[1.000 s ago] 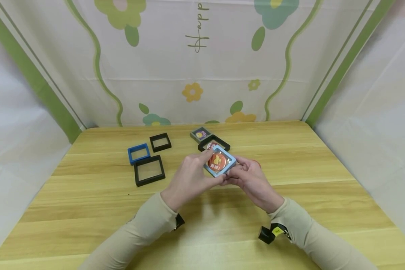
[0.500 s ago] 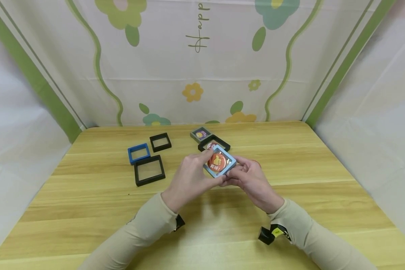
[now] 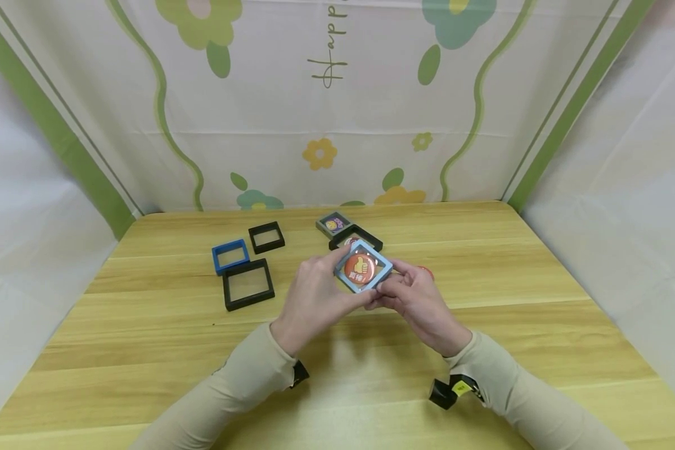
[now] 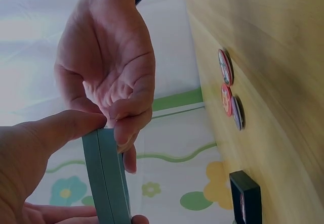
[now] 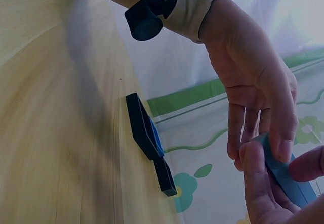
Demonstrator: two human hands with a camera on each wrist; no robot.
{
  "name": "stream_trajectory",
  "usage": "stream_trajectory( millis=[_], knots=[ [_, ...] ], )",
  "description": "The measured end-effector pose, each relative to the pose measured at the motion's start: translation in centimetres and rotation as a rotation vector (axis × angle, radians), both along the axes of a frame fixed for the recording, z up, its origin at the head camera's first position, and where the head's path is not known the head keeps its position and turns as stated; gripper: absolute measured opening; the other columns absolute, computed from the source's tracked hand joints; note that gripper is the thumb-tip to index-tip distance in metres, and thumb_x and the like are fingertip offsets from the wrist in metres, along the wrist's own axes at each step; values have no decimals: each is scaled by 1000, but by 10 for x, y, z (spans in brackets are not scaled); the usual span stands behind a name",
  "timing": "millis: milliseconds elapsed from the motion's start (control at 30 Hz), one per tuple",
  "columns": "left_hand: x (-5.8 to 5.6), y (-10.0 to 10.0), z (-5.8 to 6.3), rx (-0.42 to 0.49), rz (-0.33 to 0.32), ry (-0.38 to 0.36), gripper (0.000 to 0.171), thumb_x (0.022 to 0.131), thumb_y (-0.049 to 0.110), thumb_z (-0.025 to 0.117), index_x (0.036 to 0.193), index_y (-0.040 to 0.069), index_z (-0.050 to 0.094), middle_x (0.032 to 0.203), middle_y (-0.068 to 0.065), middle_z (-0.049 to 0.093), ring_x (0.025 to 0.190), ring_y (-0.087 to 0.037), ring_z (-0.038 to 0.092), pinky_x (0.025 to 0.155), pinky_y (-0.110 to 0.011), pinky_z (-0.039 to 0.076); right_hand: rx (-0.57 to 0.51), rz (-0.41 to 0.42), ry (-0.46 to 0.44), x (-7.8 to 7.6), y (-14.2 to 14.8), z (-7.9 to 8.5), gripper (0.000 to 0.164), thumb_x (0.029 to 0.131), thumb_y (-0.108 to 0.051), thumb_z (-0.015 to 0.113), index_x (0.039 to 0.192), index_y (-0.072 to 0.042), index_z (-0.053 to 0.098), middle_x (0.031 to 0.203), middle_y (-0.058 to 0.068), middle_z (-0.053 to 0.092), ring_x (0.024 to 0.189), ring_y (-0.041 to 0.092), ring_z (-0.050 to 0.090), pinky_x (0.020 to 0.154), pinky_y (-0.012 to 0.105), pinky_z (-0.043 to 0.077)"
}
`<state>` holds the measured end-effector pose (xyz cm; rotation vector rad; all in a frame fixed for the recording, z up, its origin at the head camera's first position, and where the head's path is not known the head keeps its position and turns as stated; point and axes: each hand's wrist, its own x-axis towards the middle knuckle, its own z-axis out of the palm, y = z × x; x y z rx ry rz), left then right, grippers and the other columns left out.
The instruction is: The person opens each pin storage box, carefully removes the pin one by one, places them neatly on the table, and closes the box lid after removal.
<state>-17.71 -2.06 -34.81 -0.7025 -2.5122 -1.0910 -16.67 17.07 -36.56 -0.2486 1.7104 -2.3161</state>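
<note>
Partly closed, the left hand [image 3: 314,297] and right hand [image 3: 420,304] pinch a light-blue, square, plastic-looking frame [image 3: 378,254]. A round red badge [image 3: 360,269] shows inside.

Head-high, the widest view looks forward and down over the tabletop [image 3: 118,350] to the cloth [image 3: 371,94] beyond. Each wrist view sits low and close in, tipped sideways: the left looks across towards the right hand [image 3: 422,306], the right towards the left hand [image 3: 315,297]. All three share the held frame [image 3: 376,252].
</note>
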Motion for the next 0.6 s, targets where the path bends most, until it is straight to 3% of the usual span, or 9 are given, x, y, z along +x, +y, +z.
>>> stream_trajectory(
  millis=[367,600],
  knots=[
    [0,0,1,20,27,-93,75,72,34,88,133,-1,59,93,-5,68,65,-11,59,50,-21,48,-18,34,-25,-1,1,2,44,94,4,49,138,8,46,119,29,60,89,30,67,85,43,53],
    [0,0,3,14,48,-98,75,74,38,87,133,1,60,93,-4,69,61,-8,57,48,-21,47,10,14,-6,-1,2,4,41,97,0,49,137,10,46,119,29,60,90,28,66,85,42,53]
  ],
)
